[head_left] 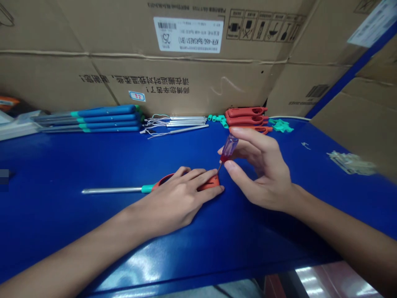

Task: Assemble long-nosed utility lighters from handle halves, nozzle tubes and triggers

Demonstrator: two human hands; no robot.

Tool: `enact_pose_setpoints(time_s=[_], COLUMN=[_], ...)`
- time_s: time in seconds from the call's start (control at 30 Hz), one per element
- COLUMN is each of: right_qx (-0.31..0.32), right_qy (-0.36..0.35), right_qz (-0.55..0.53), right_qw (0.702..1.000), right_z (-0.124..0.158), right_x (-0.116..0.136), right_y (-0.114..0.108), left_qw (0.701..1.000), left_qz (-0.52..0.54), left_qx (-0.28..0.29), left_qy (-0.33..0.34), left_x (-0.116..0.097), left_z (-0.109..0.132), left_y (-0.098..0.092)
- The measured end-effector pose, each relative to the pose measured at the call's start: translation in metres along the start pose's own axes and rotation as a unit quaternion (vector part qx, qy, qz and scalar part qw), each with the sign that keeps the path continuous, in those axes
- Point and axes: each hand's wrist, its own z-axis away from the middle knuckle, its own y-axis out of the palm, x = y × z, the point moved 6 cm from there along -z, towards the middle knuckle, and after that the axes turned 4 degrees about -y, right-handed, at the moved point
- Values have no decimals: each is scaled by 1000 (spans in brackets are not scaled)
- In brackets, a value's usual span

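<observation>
My left hand (178, 196) lies flat on an orange handle (208, 183) on the blue table (93, 174), fingers pressed down on it. A metal rod (111, 190) with a teal collar (147, 188) sticks out of the handle to the left. My right hand (263, 169) pinches a small screwdriver (228, 148) with a clear purple grip, held nearly upright. Its tip touches the orange handle's right end, just beside my left fingertips.
Along the back stand cardboard boxes (186, 78). In front of them lie blue-handled rods (102, 118), bare metal rods with wires (176, 123), stacked orange handles (246, 118), teal collars (281, 125) and a clear bag (352, 162) at right.
</observation>
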Motion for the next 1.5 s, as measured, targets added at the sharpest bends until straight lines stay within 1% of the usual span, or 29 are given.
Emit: enact_pose_setpoints(time_s=[0.1,0.2,0.43,0.67,0.83,1.03,1.27,1.5], right_qx=[0,-13,-26,5,4,-2,10,-15], right_qy=[15,14,-24,-6,-14,-22,-20,-22], right_qz=[-4,4,27,5,4,35,4,25], right_qw=[1000,1000,999,1000,1000,999,1000,999], right_z=[0,1,-1,-1,-1,-1,-2,-3], right_x=[0,-3,-2,3,2,1,6,4], right_y=[0,-1,-1,-2,-1,-1,-2,-2], left_qw=[1000,1000,1000,1000,1000,1000,1000,1000], left_qz=[1,1,-2,-1,6,-2,2,2], left_qx=[-3,3,1,-6,-9,-6,-9,-12], left_qy=[-4,-7,-6,-2,-1,-3,1,-2], left_x=[0,1,1,0,1,1,0,1], left_z=[1,0,-1,0,0,-1,-1,-1], left_y=[0,0,0,0,-2,-1,-1,-1])
